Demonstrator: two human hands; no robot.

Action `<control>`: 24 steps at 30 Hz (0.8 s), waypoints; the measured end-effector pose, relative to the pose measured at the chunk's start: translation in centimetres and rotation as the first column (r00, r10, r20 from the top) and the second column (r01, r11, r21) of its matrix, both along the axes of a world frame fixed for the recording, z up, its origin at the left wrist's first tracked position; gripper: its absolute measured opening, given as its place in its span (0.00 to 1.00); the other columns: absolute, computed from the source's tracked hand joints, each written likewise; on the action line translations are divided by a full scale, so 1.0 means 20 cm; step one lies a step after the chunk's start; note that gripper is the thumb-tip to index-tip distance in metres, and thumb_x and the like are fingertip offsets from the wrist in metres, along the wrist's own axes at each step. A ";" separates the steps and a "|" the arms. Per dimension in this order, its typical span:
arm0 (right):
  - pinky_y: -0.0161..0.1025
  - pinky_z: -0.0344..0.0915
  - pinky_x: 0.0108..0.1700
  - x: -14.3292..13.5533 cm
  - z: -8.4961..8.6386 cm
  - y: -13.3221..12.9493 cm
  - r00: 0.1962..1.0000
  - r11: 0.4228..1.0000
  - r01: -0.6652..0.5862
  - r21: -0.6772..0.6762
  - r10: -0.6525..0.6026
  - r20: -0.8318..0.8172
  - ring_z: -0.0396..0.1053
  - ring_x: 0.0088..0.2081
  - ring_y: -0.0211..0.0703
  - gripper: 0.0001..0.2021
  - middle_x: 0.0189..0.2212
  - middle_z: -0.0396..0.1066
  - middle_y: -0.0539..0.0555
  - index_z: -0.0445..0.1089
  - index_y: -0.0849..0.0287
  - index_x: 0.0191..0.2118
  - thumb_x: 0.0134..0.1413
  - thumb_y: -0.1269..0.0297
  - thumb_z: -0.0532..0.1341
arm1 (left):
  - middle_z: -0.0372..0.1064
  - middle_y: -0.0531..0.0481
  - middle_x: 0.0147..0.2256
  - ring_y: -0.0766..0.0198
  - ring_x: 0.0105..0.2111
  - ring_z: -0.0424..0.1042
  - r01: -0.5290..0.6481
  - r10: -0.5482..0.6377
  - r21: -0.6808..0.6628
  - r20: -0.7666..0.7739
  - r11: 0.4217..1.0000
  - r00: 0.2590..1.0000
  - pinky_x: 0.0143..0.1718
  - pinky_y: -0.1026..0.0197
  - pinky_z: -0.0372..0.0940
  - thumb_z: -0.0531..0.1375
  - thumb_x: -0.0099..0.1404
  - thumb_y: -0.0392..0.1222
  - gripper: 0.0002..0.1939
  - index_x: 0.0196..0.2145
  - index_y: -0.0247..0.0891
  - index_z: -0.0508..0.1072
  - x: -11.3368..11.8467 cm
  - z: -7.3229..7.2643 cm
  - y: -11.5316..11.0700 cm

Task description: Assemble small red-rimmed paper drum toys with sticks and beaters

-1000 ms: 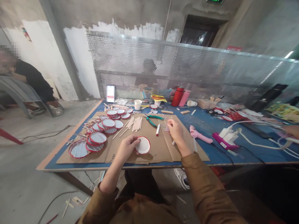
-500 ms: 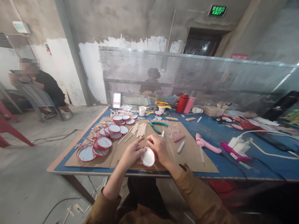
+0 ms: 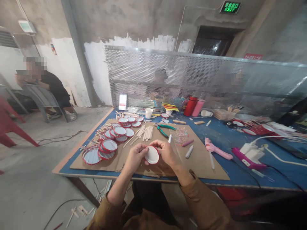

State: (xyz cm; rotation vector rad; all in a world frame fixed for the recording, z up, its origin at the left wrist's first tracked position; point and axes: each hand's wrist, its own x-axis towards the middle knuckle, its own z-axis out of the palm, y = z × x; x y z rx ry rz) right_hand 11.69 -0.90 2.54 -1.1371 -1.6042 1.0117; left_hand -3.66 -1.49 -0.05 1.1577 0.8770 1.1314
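Note:
Between my two hands is a round white disc with a red rim (image 3: pixel 152 155), tilted toward me above the cardboard sheet (image 3: pixel 165 167). My left hand (image 3: pixel 136 156) pinches its left edge, thumb on the upper face. With fingers curled, my right hand (image 3: pixel 167 154) grips the upper right of the rim. Left of my hands lie several similar red-rimmed discs (image 3: pixel 109 145), many with wooden sticks. Flat wooden craft sticks (image 3: pixel 147 133) lie just beyond my left hand. Green-handled pliers (image 3: pixel 165 126) and a white pen-like tube (image 3: pixel 170 138) are beyond my right hand.
A pink glue gun (image 3: pixel 217 150) and a purple power strip (image 3: pixel 247 158) with cables lie at the right. Red and pink bottles (image 3: pixel 190 106) and a paper cup (image 3: pixel 149 113) stand near the perforated metal screen (image 3: pixel 134 68). A person (image 3: pixel 51 83) sits at the far left.
My left fingers have gone from stretched across the disc to pinching its left edge. The disc has risen slightly and my right hand grips its rim. The view has shifted a little.

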 end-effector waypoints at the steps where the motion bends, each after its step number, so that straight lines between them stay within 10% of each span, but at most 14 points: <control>1: 0.34 0.61 0.30 0.00 0.01 0.00 1.000 0.999 -0.015 -0.030 0.014 -0.016 0.66 0.27 0.37 0.08 0.26 0.72 0.50 0.73 0.60 0.31 0.46 0.61 0.62 | 0.64 0.56 0.22 0.71 0.16 0.64 0.003 -0.003 0.004 0.004 1.000 1.000 0.13 0.69 0.61 0.62 0.52 0.53 0.19 0.32 0.33 0.66 0.00 0.00 0.00; 9: 0.30 0.58 0.25 0.01 -0.03 0.01 0.997 0.998 -0.050 -0.022 0.051 0.061 0.63 0.25 0.35 0.10 0.23 0.68 0.47 0.69 0.60 0.29 0.50 0.58 0.59 | 0.60 0.57 0.23 0.72 0.18 0.63 0.137 -0.133 0.046 -0.077 0.990 0.988 0.15 0.70 0.59 0.60 0.55 0.53 0.18 0.31 0.35 0.62 -0.01 0.03 -0.02; 14: 0.33 0.61 0.32 -0.01 -0.02 0.02 0.984 0.983 0.118 0.139 -0.134 0.117 0.66 0.29 0.37 0.07 0.24 0.69 0.49 0.66 0.59 0.28 0.52 0.62 0.56 | 0.61 0.55 0.24 0.72 0.23 0.62 0.187 -0.171 0.078 -0.173 0.979 0.970 0.21 0.71 0.59 0.62 0.54 0.49 0.16 0.30 0.33 0.64 -0.02 0.07 -0.01; 19: 0.36 0.64 0.34 0.03 -0.02 0.04 0.957 0.954 0.261 0.147 -0.235 -0.173 0.67 0.27 0.38 0.08 0.23 0.68 0.49 0.62 0.58 0.30 0.55 0.59 0.54 | 0.60 0.57 0.22 0.70 0.20 0.64 0.140 -0.132 0.009 -0.280 0.990 0.951 0.17 0.69 0.60 0.60 0.55 0.49 0.14 0.32 0.36 0.64 0.01 0.04 0.01; 24: 0.35 0.62 0.34 0.05 -0.03 0.01 0.986 0.945 0.157 0.286 -0.165 0.006 0.64 0.30 0.39 0.08 0.26 0.65 0.50 0.62 0.57 0.31 0.56 0.59 0.55 | 0.63 0.57 0.22 0.69 0.17 0.66 0.062 -0.055 0.013 -0.292 0.998 0.955 0.14 0.70 0.59 0.60 0.55 0.46 0.11 0.32 0.37 0.64 0.03 0.00 0.01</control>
